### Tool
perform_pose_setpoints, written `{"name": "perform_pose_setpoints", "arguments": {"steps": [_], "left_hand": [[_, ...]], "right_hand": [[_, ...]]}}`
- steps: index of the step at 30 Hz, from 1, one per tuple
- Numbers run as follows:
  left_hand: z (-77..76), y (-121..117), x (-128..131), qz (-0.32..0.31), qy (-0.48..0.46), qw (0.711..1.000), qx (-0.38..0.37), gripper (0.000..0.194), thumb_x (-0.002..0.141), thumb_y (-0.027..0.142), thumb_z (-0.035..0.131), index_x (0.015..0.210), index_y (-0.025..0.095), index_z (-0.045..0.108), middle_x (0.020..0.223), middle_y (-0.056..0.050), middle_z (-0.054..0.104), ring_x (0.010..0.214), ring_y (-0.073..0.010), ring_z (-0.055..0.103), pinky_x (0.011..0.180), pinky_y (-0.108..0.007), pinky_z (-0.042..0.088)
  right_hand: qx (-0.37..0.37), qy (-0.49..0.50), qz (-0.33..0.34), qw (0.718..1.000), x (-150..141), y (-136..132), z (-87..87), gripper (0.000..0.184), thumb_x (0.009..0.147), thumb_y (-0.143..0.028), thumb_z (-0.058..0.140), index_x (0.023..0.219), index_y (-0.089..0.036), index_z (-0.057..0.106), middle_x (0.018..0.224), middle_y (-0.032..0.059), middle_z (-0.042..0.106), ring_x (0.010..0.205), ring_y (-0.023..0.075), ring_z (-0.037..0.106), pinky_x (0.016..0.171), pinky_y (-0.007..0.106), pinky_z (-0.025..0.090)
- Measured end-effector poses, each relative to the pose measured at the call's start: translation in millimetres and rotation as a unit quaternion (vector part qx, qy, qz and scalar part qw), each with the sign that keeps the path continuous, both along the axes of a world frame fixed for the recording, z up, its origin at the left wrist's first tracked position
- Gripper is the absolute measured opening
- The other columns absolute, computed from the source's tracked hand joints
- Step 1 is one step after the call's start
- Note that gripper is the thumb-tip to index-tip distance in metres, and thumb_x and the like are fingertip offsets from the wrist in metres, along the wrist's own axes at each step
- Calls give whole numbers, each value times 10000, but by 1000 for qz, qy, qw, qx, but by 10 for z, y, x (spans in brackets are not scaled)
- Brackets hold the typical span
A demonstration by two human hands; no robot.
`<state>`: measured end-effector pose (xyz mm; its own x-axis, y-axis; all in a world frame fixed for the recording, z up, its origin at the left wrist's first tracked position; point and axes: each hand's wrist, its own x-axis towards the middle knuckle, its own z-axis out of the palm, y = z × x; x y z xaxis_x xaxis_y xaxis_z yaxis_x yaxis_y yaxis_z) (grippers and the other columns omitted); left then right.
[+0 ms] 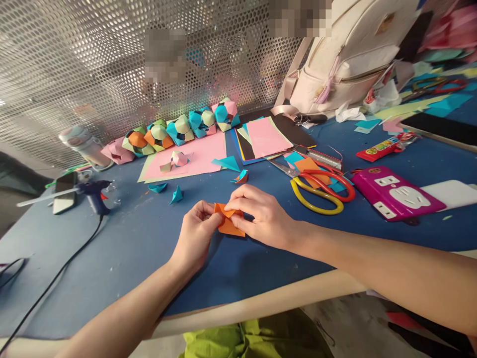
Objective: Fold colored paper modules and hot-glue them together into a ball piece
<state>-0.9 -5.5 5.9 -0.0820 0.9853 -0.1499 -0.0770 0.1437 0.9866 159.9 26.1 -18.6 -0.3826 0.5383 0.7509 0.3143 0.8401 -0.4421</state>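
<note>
Between my hands, just above the blue table, is a small square of orange paper (pixel 231 227) with a flap folded over at its top. My left hand (pixel 197 228) pinches its left edge between thumb and fingers. From the right, my right hand (pixel 261 214) grips the folded flap, its fingers covering the upper right part of the paper. Beyond the hands lie small folded blue paper pieces (pixel 176 195) and a blue-and-orange one (pixel 240 177). Farther back, a small pink folded piece (pixel 180 158) rests on pink sheets (pixel 208 158).
A row of folded paper balls (pixel 180 130) lines the mesh panel. Scissors with red and yellow handles (pixel 316 201) lie to the right, near a purple power strip (pixel 397 194). At left stands a glue gun (pixel 95 194) with its cord. A backpack (pixel 346 59) sits behind.
</note>
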Motion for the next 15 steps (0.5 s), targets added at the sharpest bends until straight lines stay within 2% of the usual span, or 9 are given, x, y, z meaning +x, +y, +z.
{"name": "perform_pose_setpoints", "arguments": {"steps": [4, 7, 12, 15], "left_hand": [[-14, -8, -3, 6, 29, 1000, 6, 170, 635, 195, 701, 614, 170, 534, 617, 40, 575, 589, -88, 482, 570, -223, 367], [-25, -19, -3, 2, 49, 999, 13, 155, 652, 191, 689, 621, 172, 538, 648, 38, 571, 601, -89, 474, 565, -222, 361], [-35, -19, -10, 8, 61, 998, 14, 153, 645, 194, 683, 612, 173, 535, 661, 30, 573, 600, -94, 472, 559, -229, 357], [-36, -7, -12, 15, 57, 998, 7, 162, 635, 211, 689, 610, 175, 533, 660, 30, 575, 599, -95, 473, 559, -228, 355]], "right_hand": [[14, -1, -32, 999, 12, 14, 28, 120, 902, -154, 551, 816, -187, 628, 791, 48, 645, 758, 160, 601, 703, 295, 483], [-10, 19, -53, 998, 23, 30, 46, 136, 903, -143, 555, 789, -192, 611, 750, 26, 664, 716, 148, 604, 707, 297, 457], [-52, 32, -47, 997, 29, 34, 52, 77, 879, -148, 576, 820, -198, 583, 766, 20, 643, 711, 149, 586, 705, 292, 456], [-54, 28, -44, 997, 35, 37, 46, 118, 868, -136, 571, 782, -206, 532, 727, 5, 596, 683, 142, 552, 681, 282, 453]]}}
